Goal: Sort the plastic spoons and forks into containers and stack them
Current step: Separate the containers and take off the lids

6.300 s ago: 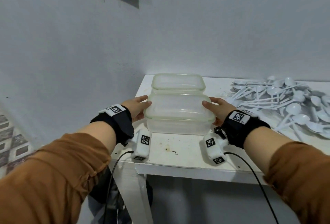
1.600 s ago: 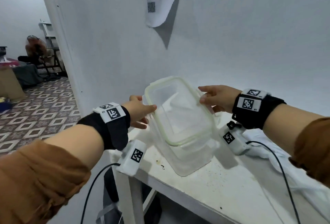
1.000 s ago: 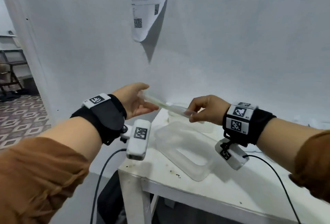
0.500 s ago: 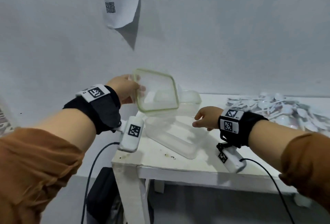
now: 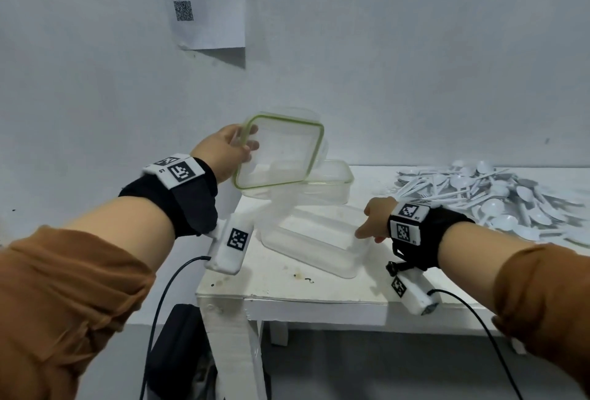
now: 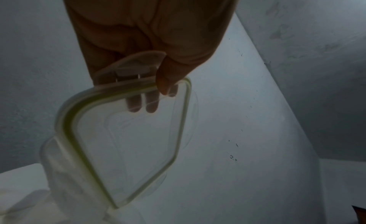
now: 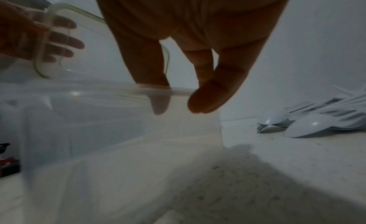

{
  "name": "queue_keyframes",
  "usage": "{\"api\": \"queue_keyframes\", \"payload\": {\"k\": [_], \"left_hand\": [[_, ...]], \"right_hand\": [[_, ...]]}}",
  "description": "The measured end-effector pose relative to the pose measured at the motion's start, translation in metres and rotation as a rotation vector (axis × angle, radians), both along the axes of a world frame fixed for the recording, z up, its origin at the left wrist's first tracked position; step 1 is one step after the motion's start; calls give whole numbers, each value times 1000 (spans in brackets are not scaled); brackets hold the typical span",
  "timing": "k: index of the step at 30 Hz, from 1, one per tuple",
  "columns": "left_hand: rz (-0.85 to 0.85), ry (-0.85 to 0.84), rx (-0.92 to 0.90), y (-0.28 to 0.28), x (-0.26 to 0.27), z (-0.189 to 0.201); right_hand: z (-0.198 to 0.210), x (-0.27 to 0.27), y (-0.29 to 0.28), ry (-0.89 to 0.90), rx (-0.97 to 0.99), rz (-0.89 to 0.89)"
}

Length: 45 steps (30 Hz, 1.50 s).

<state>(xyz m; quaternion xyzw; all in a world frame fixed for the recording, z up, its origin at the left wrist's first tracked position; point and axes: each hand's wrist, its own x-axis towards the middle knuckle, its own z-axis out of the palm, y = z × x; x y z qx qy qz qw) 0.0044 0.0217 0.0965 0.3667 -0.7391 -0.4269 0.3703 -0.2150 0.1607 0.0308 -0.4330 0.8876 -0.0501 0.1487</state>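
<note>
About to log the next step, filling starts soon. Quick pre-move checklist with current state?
1. Lid off and controlled: ok, the left hand grips its edge, held in the air.
2. Open container steadied: ok, the right hand pinches its rim, thumb outside and a finger inside.
3. Open container empty: ok, nothing shows inside.
4. Second container opened: not ok, its lid looks on.
5. Free spot on the table for the lid: ok, bare patch at the front edge.
6. Cutlery pile sorted: not ok, spoons and forks lie mixed.
</note>
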Motion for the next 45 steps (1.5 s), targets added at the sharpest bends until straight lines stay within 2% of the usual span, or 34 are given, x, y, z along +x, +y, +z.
{"api": "queue_keyframes", "payload": {"k": [6,12,20,23,27,31,36,45], "left_hand": [[6,-28,-76,-3,2,-5],[7,-30,-106,-1,-1,-8],[32,-17,-99,-7,-2,-1],[34,39,-29,-11,-2,2],[58,104,137,-11,-3,-4],[73,84,273,-11,-4,-22],[33,52,429,-9,-15,-49],[-30,-144,552,-10,-29,-83]], "right_hand": [[-5,-12,-3,-74,-126,-56],[-10,-17,-6,-321,-145,-120],[11,-42,-4,-265,-235,-3],[33,-56,1,-223,-231,64],[51,-74,7,-393,-343,39],[58,-77,7,-503,-469,9],[47,-69,-1,-584,-495,-22],[13,-56,-17,-608,-422,-91]]}}
